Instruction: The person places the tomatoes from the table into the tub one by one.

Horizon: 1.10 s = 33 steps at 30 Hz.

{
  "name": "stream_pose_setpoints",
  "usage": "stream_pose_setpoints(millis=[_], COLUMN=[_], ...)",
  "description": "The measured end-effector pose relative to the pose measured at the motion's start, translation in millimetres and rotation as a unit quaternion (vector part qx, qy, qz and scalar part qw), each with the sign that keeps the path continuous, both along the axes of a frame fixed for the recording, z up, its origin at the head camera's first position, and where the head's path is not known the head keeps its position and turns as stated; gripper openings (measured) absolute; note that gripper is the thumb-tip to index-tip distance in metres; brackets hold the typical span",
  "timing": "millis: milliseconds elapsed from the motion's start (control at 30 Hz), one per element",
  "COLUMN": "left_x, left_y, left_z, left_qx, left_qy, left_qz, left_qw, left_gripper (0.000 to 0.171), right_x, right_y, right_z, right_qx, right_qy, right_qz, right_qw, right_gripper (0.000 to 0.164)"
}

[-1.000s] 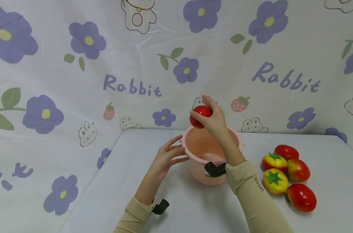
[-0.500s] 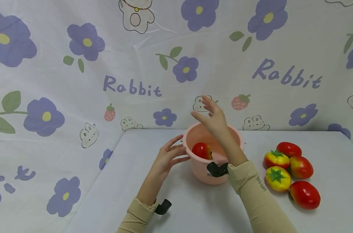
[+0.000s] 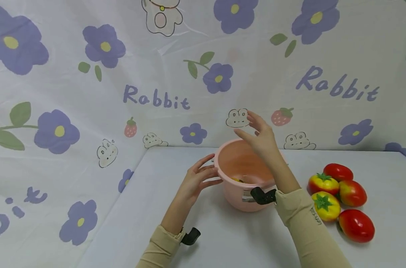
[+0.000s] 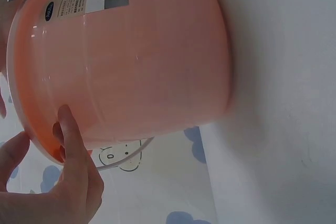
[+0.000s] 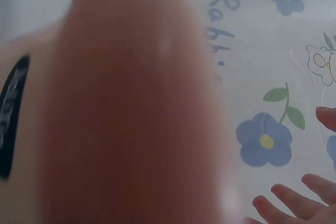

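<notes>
From afar I judge one placing done, a yellowish piece (image 3: 238, 180), probably fruit, mostly hidden inside the pink bucket (image 3: 231, 194), left hand (image 3: 196, 180) extended against its rim, right hand (image 3: 262, 140) spread empty above, the next move calling for the fruits (image 3: 353, 193) right of it.

The bucket (image 3: 234, 195) is hiding most of the fruit (image 3: 237, 180) inside, only a yellow patch showing. The right forearm (image 3: 283, 175) is covering the bucket's right side. The left wrist view's edge is cutting off the left hand (image 4: 65, 184). A reddish blur (image 5: 131, 108) is crowding the right wrist view, defying identification.
</notes>
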<state>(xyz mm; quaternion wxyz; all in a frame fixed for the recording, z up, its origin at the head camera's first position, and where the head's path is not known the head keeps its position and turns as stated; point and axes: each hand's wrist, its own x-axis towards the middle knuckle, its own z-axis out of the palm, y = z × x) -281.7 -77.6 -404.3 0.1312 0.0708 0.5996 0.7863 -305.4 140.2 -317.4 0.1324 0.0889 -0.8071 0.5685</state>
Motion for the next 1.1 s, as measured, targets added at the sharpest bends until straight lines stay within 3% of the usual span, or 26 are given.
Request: stream_pose_setpoints(millis=[633, 833, 1100], left_x=[-1.7, -2.1, -3.0], left_y=[-1.5, -1.3, -2.8], left_z=[-1.5, -1.0, -2.5], left_qx=[-0.019, -0.022, -0.025], left_qy=[0.002, 0.007, 0.008], left_qz=[0.008, -0.003, 0.004], left_qw=[0.9998, 0.9997, 0.9996], left_gripper=[0.049, 0.050, 0.051], right_x=[12.4, 19.4, 21.6], right_y=[49.6, 68.0, 90.6], right_z=[-9.0, -17.8, -25.5], right_qx=[0.017, 0.023, 0.033], right_qy=[-0.003, -0.017, -0.041], right_qz=[-0.052, -0.076, -0.094], right_qw=[0.999, 0.997, 0.994], right_gripper=[0.077, 0.078, 0.080])
